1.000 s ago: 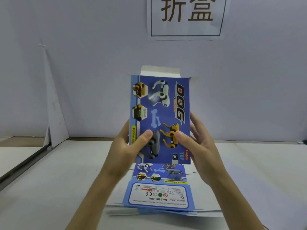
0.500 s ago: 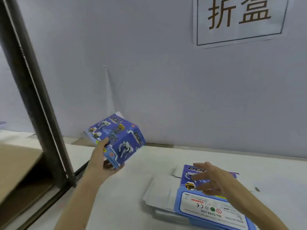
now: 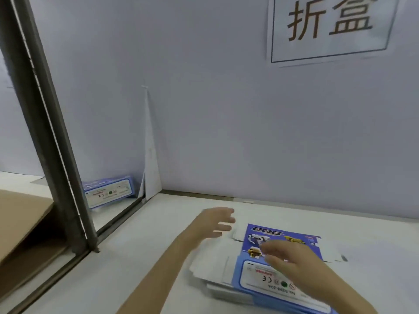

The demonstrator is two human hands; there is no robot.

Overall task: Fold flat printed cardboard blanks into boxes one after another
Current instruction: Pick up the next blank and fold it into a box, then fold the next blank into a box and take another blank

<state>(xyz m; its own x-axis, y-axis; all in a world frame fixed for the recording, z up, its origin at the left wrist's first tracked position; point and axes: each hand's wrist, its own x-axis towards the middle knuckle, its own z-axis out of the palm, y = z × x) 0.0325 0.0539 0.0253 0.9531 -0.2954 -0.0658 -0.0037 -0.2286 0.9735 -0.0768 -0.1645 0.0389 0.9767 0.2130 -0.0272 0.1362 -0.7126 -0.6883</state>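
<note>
Our left hand [image 3: 215, 223] hangs slack just left of the flat blanks [image 3: 251, 276]; our right hand [image 3: 292, 261], fingers relaxed, is over them.

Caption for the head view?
Left hand and right hand open at the stack of flat blanks; folded box beyond the post.

1. The stack of blanks [image 3: 256, 277] lies on the table [image 3: 136, 268], under the right hand [image 3: 292, 264].
2. The left hand [image 3: 215, 223] is over the stack's left edge.
3. The folded box [image 3: 108, 191] sits far left of the left hand, behind the post [image 3: 52, 141], by the wall [image 3: 226, 132].
</note>
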